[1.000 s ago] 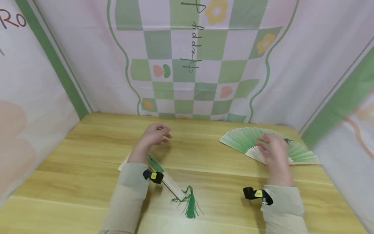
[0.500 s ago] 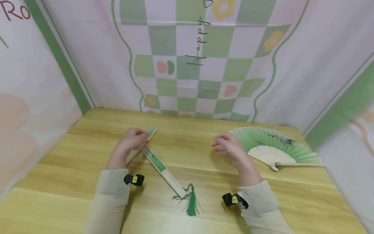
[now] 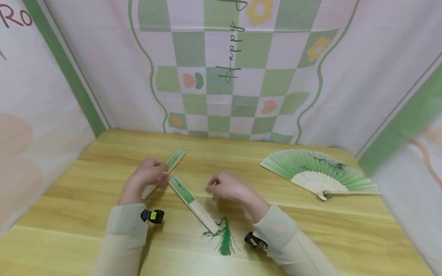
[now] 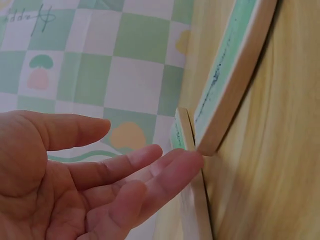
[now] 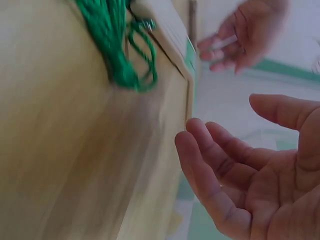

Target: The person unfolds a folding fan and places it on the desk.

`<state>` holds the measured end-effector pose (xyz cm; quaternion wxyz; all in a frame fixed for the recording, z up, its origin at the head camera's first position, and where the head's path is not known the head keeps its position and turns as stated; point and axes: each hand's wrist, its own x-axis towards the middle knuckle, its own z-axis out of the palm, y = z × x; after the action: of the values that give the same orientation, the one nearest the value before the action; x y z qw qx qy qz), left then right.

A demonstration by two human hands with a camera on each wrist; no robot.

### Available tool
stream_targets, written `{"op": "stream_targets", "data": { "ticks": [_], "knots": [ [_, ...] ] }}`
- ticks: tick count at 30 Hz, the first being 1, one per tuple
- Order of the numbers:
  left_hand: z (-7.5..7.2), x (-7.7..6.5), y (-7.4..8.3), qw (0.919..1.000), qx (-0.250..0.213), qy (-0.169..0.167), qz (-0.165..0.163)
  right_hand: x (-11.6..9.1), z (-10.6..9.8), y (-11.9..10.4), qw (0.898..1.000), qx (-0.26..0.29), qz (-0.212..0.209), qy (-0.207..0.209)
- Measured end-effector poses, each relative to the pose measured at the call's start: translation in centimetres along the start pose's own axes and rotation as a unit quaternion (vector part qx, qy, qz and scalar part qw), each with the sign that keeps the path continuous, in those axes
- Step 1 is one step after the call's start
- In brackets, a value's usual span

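Observation:
Two folded green fans with pale wooden ribs lie on the table at the centre left. The nearer folded fan [image 3: 184,192] slants toward the front and ends in a green tassel [image 3: 226,240]. Behind it, the farther folded fan [image 3: 175,159] is partly covered by my left hand [image 3: 144,177]. In the left wrist view that hand's thumb stands apart from its loosely bent fingers [image 4: 172,175], with nothing held. My right hand [image 3: 230,188] hovers to the right of the nearer fan. Its relaxed fingers [image 5: 200,172] hold nothing in the right wrist view.
A spread green fan [image 3: 307,163] lies at the table's back right, its pale ribs toward the front. A checkered cloth [image 3: 221,84] hangs behind the wooden table [image 3: 345,237], with white cloth walls on both sides.
My right hand has moved left from over the spread fan to beside the nearer folded fan. My left hand has drawn back and left, uncovering part of the farther folded fan.

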<state>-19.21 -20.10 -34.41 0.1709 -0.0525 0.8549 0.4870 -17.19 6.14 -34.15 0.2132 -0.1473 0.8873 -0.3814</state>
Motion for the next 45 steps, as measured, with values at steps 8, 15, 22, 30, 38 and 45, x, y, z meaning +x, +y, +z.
{"op": "stream_targets", "data": {
  "ticks": [8, 15, 22, 30, 38, 45],
  "knots": [
    [0.5, 0.3, -0.2, 0.9985, -0.052, -0.017, 0.003, 0.3, 2.8, -1.9, 0.991, -0.119, -0.007, -0.057],
    [1.2, 1.0, 0.1, 0.9988, -0.038, -0.028, 0.007, 0.3, 4.5, -2.7, 0.976, -0.215, 0.024, -0.032],
    [1.4, 1.1, 0.2, 0.9979, -0.035, -0.049, 0.023, 0.6, 4.5, -2.5, 0.979, -0.197, 0.041, -0.013],
    [1.8, 1.5, 0.0, 0.9883, -0.146, -0.014, 0.043, 1.0, 3.4, -1.2, 0.998, -0.047, 0.043, -0.003],
    [3.1, 2.7, 0.1, 0.9790, -0.195, -0.029, 0.050, 1.5, 2.7, -0.5, 0.995, 0.087, 0.056, -0.015],
    [5.2, 3.2, 1.3, 0.9738, -0.226, -0.016, 0.015, 2.1, 2.2, 0.3, 0.989, 0.139, 0.059, 0.009]
  ]
}}
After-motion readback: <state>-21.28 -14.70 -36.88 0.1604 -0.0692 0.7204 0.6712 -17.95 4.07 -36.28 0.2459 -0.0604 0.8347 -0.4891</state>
